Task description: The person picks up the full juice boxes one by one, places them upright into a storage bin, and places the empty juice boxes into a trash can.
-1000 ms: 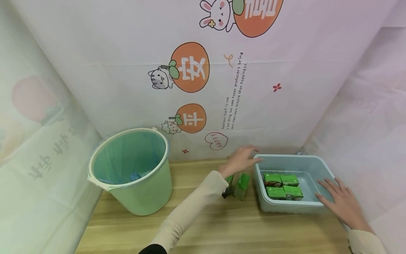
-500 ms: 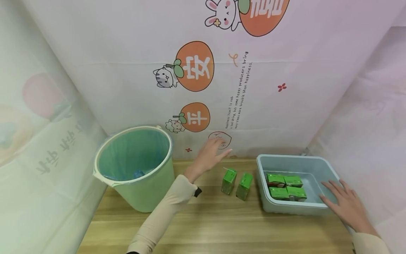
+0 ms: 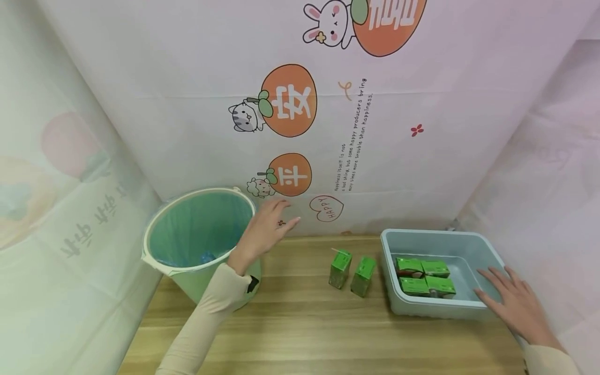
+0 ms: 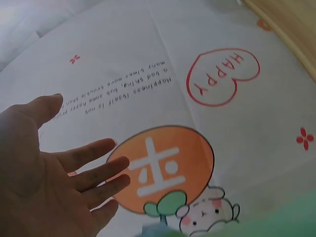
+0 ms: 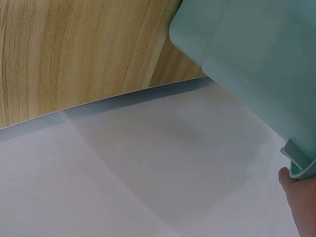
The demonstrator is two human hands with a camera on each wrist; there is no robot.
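Observation:
My left hand point(image 3: 262, 232) is raised beside the right rim of the green bucket point(image 3: 250, 224), fingers spread and nothing in them. In the left wrist view its palm and loosely extended fingers point(image 4: 101, 175) show against the printed wall sheet. At the right, my right hand point(image 3: 515, 302) rests over the right rim of the pale blue plastic tub point(image 3: 422, 307), fingers lying loosely along it. The right wrist view has the thumb point(image 5: 286, 177) right at the tub's rim point(image 5: 301, 170). Several green drink cartons point(image 3: 424, 277) sit together inside the tub, at its left.
Two green drink cartons stand upright on the wooden table point(image 3: 328, 333) left of the tub: a left one point(image 3: 339, 269) with a straw on top, and a right one point(image 3: 363, 276). Blue film point(image 3: 207, 257) shows inside the bucket. A printed white sheet point(image 3: 197, 130) walls the back.
My left hand has moved left, from beside the tub and over the two standing cartons to the bucket, uncovering them. My right hand stays on the tub's rim. The view has shifted slightly.

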